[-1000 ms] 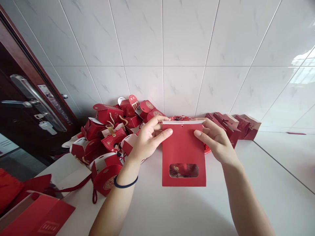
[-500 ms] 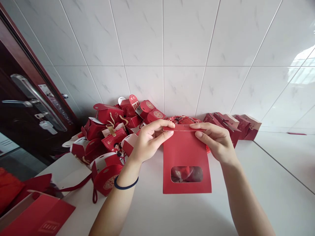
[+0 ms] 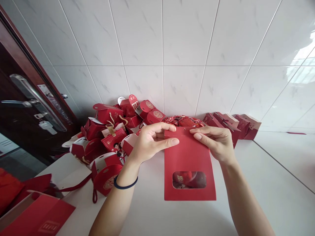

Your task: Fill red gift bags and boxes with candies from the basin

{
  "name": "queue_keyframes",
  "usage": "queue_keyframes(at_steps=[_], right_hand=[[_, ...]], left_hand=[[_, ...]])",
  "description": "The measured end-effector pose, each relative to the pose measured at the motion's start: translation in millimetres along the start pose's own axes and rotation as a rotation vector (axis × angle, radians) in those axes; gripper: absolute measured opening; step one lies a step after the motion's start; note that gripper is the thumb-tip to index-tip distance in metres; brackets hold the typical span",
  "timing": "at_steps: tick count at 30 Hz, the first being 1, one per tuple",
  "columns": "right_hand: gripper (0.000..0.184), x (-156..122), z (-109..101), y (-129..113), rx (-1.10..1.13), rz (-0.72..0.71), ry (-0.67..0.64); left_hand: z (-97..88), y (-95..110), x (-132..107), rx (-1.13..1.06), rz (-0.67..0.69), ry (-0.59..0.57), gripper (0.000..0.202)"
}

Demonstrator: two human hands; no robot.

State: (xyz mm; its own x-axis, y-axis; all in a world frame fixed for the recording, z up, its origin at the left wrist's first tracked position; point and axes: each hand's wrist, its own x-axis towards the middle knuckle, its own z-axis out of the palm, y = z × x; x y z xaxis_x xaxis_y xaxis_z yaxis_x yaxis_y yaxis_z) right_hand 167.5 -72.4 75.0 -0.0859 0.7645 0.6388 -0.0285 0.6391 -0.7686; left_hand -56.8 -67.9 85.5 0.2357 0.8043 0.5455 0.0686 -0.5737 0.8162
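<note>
A flat red paper bag (image 3: 189, 157) with a clear oval window stands upright on the white counter (image 3: 172, 216), red wrapped sweets showing through the window. My left hand (image 3: 150, 141) pinches the bag's top left corner, thumb in front and fingers over the folded top. My right hand (image 3: 216, 141) pinches the top right corner the same way. The top flap lies folded down against the bag's front. A dark band circles my left wrist.
A heap of red gift boxes (image 3: 115, 131) lies to the left by the wall. More folded red bags (image 3: 233, 124) lean at the right. A plate of red sweets (image 3: 184, 120) sits behind the bag. A dark door with a metal handle (image 3: 31, 98) stands at the left.
The white-lined top flap, upright a second ago, has been folded forward and pressed flat. The bag has slid slightly nearer and to the right.
</note>
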Motion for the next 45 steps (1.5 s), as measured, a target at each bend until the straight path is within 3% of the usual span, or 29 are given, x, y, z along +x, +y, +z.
queue_keyframes(at_steps=[4,9,13,28,34,45], right_hand=[[0.010,-1.1,0.2,0.7,-0.038,-0.006,0.028],[0.022,-2.6,-0.4,1.9,-0.071,0.062,0.026],[0.034,-2.3,-0.4,2.1,-0.117,0.100,0.034],[0.022,-1.6,0.8,3.6,0.026,0.158,-0.034],[0.021,-2.1,4.2,1.6,0.030,0.145,-0.021],[0.023,-1.8,3.4,4.4,0.051,0.141,-0.040]], left_hand=[[2.1,-0.1,0.4,-0.002,0.043,0.026,0.021],[2.0,-0.3,1.2,-0.141,-0.103,0.008,0.036],[0.9,-0.3,1.6,-0.205,-0.148,-0.068,0.026],[2.3,-1.3,-0.4,-0.142,-0.086,-0.056,0.024],[5.5,-3.9,2.2,-0.148,-0.091,-0.002,0.024],[7.6,-2.2,0.5,-0.079,-0.036,-0.007,0.025]])
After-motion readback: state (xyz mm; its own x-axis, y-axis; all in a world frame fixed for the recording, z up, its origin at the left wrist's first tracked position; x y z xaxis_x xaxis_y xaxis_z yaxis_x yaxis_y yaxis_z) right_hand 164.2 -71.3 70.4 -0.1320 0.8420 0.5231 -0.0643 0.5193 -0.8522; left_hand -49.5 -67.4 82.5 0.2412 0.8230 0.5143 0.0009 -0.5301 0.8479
